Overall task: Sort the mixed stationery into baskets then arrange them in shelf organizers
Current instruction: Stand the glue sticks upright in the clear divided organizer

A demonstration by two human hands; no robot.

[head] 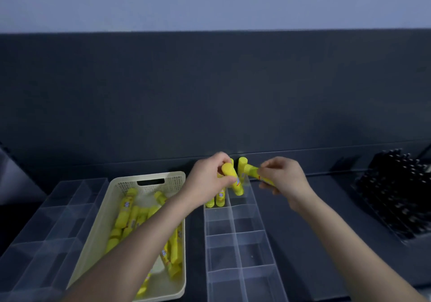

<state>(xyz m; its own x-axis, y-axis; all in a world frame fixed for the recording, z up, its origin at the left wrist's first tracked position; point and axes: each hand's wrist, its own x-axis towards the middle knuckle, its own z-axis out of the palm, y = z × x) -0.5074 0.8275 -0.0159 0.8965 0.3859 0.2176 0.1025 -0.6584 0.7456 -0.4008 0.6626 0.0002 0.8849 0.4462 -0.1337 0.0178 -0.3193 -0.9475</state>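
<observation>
My left hand grips a yellow glue stick, tilted over the far end of a clear compartment organizer. My right hand holds a second yellow glue stick, pointing left toward the same far compartments. Several glue sticks stand upright in the organizer's far cells. A cream perforated basket to the left holds several more yellow glue sticks lying loose; my left forearm crosses over it.
Another clear organizer lies at the far left. A tray packed with black pens stands at the right. A dark panel rises behind the dark table. The near cells of the middle organizer hold nothing.
</observation>
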